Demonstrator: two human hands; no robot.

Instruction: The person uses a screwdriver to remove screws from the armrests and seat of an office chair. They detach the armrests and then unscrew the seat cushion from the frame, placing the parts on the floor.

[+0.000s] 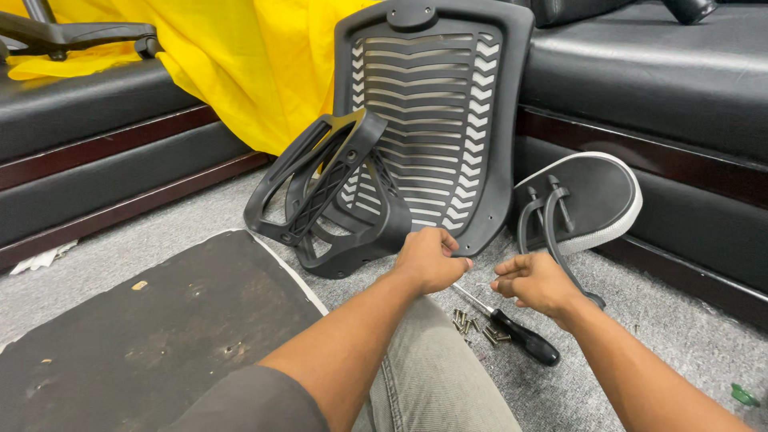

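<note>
Two bare hands are working low over a grey carpet, with the chair parts listed here from largest to smallest. The slatted black backrest [436, 104] is leaning upright against a black sofa [664, 72], directly ahead of and above the left hand [430, 260]; its moulded plastic is probably stiff, light for its bulk and somewhat slick, so the solid side rails would give a surer hold than the thin slats, which look likely to flex. The open-framed black bracket [336, 192] is resting against the backrest's lower part, up and to the left of the left hand; being rigid and full of openings, it is probably easiest to take by its thick outer loop. The left hand is curling around the backrest's bottom edge, fingers closing on it where the bracket's base is meeting it. The right hand [534, 282] is hovering just to the right of the left, fingertips pinching narrowly together; whether anything small is lying between them cannot be told. A padded headrest [592, 196] with curved black arms is lying beyond the right hand. A black-handled screwdriver [516, 332] is lying just below both hands, beside a loose cluster of screws [472, 324], small and easily scattered. A dark seat board [152, 328] is lying well to the left.
</note>
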